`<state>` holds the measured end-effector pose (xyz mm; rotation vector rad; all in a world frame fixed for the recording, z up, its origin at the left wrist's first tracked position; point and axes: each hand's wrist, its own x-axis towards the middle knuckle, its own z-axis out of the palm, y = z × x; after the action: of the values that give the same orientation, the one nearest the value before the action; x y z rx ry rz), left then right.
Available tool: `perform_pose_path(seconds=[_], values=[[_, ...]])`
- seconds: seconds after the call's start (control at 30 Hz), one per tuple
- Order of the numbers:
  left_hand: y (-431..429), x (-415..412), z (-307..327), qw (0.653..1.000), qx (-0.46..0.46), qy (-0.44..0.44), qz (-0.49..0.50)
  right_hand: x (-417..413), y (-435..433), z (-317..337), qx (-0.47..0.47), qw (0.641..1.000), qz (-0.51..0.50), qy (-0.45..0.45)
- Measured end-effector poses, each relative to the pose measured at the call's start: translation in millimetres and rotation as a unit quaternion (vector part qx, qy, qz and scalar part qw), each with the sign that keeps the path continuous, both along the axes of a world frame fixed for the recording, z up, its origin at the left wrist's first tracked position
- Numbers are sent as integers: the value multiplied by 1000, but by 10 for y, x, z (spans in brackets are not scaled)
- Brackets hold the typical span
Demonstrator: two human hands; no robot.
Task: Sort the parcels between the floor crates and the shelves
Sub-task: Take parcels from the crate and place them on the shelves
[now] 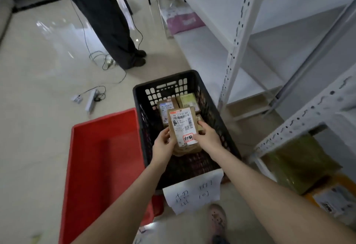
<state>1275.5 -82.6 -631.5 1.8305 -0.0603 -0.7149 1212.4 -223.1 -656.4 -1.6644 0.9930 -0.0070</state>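
Observation:
Over the black floor crate (217, 116) I hold a brown paper parcel (182, 124) with a white shipping label and a red-edged sticker. My left hand (163, 144) grips its left edge and my right hand (207, 137) pinches its right edge. Inside the crate lie another brown labelled parcel (166, 107) and a green-topped box (187, 99). An empty red crate (104, 159) sits just left of the black one. White metal shelves (248, 37) stand to the right.
A handwritten paper sign (194, 193) hangs on the black crate's near wall. A person in dark trousers (107, 22) stands ahead, with cables and a power strip (91, 101) on the floor. A pink parcel (183, 22) lies on a low shelf; green and yellow parcels (300, 164) fill the near one.

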Motion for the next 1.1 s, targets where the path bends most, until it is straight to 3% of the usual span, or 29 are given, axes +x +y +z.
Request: perform_pose_path(seconds=[0.3, 0.5, 0.7, 0.8, 0.9, 1.0, 1.1], values=[[-286, 153, -796, 997, 48, 65, 14, 236, -365, -743, 37, 993, 65, 87], [-324, 401, -1130, 993, 66, 100, -2, 378, -344, -1065, 46, 990, 47, 127], [-496, 798, -1300, 990, 85, 110, -35, 605, -424, -1144, 21, 994, -16, 104], [-618, 1104, -1346, 984, 156, 16, -89, 742, -378, -1213, 39, 994, -43, 92], [-748, 1473, -1341, 942, 267, -97, -181, 880, -304, -1310, 46, 994, -39, 88], [-847, 1686, -1361, 907, 306, -148, -248, 993, -321, -1341, -20, 990, -31, 140], [-843, 1681, -1386, 949, 236, -94, -187, 1089, -479, -1280, -141, 975, -21, 169]])
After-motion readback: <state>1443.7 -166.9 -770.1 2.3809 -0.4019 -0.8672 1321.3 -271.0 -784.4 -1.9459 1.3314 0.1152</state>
